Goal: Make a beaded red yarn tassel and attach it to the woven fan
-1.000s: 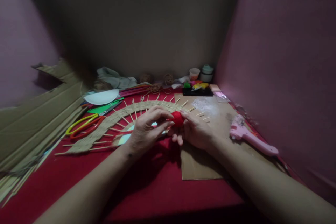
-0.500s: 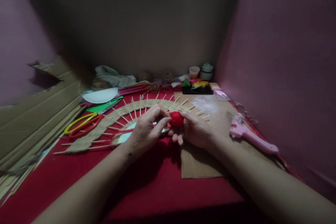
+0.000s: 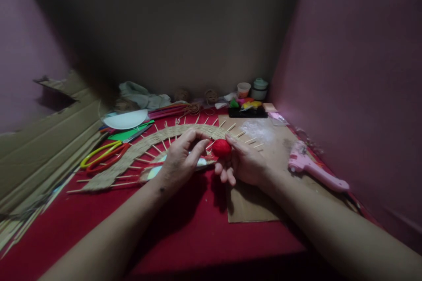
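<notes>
A small red ball (image 3: 222,148), with the look of wound yarn, is held in the fingers of my right hand (image 3: 247,160). Just left of it, my left hand (image 3: 184,153) has its thumb and forefinger pinched together; whatever lies between them is too small to make out. Behind and below both hands lies a woven tan arch (image 3: 135,151) with thin sticks poking out along both edges. A pale shiny piece (image 3: 154,172) shows within the arch, partly covered by my left hand.
Yellow and red scissors (image 3: 105,156) lie at the left beside a white half-disc (image 3: 125,120). A pink glue gun (image 3: 316,170) rests at the right near a cardboard sheet (image 3: 252,208). Cardboard (image 3: 39,140) leans at the left. A cup (image 3: 243,90) and jar (image 3: 259,89) stand behind.
My left fingers have drawn back slightly left from the red ball, so more of it shows. The fingers of my right hand have shifted a little.
</notes>
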`<state>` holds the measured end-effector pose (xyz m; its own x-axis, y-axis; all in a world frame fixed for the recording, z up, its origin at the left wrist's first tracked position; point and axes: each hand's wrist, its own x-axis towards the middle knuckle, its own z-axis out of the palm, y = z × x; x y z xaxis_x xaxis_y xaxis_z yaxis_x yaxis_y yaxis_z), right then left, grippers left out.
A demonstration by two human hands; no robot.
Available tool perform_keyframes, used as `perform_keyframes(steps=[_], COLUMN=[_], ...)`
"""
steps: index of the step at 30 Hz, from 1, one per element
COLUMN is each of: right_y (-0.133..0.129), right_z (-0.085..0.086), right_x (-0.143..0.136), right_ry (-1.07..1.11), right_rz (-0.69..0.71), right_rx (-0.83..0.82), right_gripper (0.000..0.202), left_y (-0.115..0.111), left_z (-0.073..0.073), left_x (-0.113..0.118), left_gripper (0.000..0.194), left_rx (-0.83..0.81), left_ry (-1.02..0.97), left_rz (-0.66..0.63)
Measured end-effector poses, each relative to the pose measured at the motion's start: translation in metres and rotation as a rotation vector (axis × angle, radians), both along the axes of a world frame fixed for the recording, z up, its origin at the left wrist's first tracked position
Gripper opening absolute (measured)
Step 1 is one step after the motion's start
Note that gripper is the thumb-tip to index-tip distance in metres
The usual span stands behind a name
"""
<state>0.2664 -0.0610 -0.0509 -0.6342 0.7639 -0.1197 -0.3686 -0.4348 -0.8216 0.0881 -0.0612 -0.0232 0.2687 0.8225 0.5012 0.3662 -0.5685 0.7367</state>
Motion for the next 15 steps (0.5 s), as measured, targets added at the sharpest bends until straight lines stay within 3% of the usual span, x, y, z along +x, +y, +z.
perform_keyframes(steps=[4,9,15], right_y=[0.0013,0.0020,-0.0007], right_z=[0.0001,0.0009,-0.0031], right_x=[-0.0001,-0.0014,-0.0036], right_ry=[-0.028,-0.041,-0.056], right_rz=[-0.003,0.016,0.024], right_rx=[-0.037,-0.030,0.040], right_gripper=[0.071,0.074,0.076], left_y=[-0.0009,0.0012,0.0036], left_z=[0.0014,-0.0020,-0.0044], left_x=[0.0010,0.0005,-0.0006], left_gripper=[0.013,0.037,0.028], left_rx=[-0.043,0.009,0.053], left_ry=[-0.076,0.080,0.168], left_rz=[-0.092,-0.191,-0.192])
